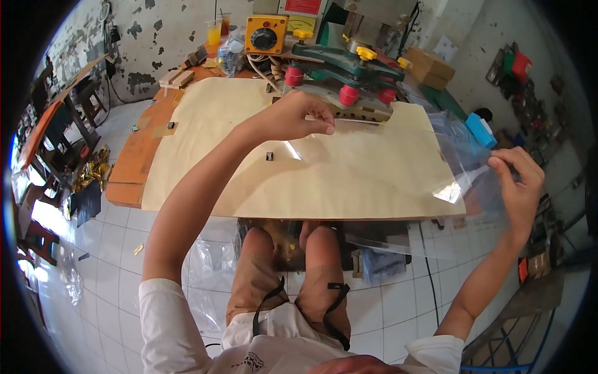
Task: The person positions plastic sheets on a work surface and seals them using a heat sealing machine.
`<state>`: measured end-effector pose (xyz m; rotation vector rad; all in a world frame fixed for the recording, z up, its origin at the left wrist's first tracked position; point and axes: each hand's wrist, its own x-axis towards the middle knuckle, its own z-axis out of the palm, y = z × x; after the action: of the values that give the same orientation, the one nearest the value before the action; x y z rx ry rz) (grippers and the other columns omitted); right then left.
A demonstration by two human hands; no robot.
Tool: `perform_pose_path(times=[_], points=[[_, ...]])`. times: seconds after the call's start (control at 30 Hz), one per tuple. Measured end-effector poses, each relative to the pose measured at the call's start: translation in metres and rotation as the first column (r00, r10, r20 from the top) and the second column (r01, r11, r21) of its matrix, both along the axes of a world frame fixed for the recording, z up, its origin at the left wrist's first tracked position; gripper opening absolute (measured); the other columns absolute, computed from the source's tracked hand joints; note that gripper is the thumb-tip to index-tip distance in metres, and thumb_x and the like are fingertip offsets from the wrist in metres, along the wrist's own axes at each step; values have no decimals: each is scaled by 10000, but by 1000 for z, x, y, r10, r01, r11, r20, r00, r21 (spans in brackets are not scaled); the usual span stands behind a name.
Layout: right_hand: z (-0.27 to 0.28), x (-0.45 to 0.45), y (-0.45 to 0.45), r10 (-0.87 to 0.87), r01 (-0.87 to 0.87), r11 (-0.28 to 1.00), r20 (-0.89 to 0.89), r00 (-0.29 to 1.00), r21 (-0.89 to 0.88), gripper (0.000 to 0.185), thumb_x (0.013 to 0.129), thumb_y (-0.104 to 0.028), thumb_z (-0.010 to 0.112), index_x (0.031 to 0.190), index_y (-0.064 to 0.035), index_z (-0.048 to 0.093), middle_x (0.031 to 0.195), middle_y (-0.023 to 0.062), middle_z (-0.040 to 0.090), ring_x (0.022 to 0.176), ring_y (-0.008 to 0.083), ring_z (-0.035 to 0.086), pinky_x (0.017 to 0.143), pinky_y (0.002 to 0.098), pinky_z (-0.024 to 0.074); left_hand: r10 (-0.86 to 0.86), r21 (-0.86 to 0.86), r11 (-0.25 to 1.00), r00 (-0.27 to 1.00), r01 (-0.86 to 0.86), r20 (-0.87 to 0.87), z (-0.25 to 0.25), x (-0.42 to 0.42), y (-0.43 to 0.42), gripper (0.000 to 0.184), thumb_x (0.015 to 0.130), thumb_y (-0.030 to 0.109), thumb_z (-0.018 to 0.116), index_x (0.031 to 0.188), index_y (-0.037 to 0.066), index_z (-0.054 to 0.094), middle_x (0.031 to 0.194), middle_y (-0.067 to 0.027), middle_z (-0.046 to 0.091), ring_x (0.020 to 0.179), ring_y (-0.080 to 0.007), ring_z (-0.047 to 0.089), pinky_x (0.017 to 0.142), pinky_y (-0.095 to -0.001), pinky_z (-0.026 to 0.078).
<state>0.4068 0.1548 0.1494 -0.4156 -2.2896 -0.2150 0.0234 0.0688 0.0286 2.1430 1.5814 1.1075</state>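
Observation:
A clear plastic sheet (470, 181) stretches over the right part of the pale paper-covered table (212, 181) and hangs past its right end. My right hand (520, 174) pinches the sheet's upper right edge between thumb and fingers. Over the middle of the table, near the front of the green machine (349, 65), my left hand (302, 115) is closed in a pinch, and the plastic reaches toward it; what lies between its fingertips is too small to make out. A small black object (269, 156) lies on the paper below my left hand.
An orange control box (266, 35) stands behind the table, beside a plastic bag (231, 53) and a cup of yellow drink (213, 32). Cardboard boxes (430, 67) and a blue item (480, 129) are at the right. Wood blocks (176, 79) lie at the back left.

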Motion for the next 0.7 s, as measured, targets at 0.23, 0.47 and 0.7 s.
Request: perform_pose_path(times=[0.23, 0.47, 0.7], points=[[-2, 37, 28, -17, -11, 986, -159, 987, -168, 151, 800, -85, 761, 813, 9, 645, 726, 13, 610, 658, 88, 533, 607, 220, 403, -13, 209, 977, 983, -26, 185, 37, 8, -30, 171, 935, 154, 654, 951, -14, 681, 871, -35, 679, 818, -102, 613, 776, -274, 497], [-29, 26, 68, 48, -175, 773, -218, 975, -610, 350, 760, -347, 840, 762, -67, 629, 643, -63, 533, 515, 4, 398, 430, 173, 275, 119, 127, 981, 976, -144, 181, 75, 18, -102, 164, 944, 129, 645, 940, -34, 660, 860, -19, 656, 817, -57, 578, 722, -226, 472], [-44, -17, 77, 221, -313, 572, -225, 949, -758, 351, 760, -348, 837, 805, -56, 647, 639, -38, 561, 496, 3, 429, 411, 161, 280, 289, 133, 947, 956, -294, 54, 81, 6, -141, 151, 941, 102, 643, 909, -46, 643, 850, -8, 649, 773, -35, 548, 668, -209, 450]])
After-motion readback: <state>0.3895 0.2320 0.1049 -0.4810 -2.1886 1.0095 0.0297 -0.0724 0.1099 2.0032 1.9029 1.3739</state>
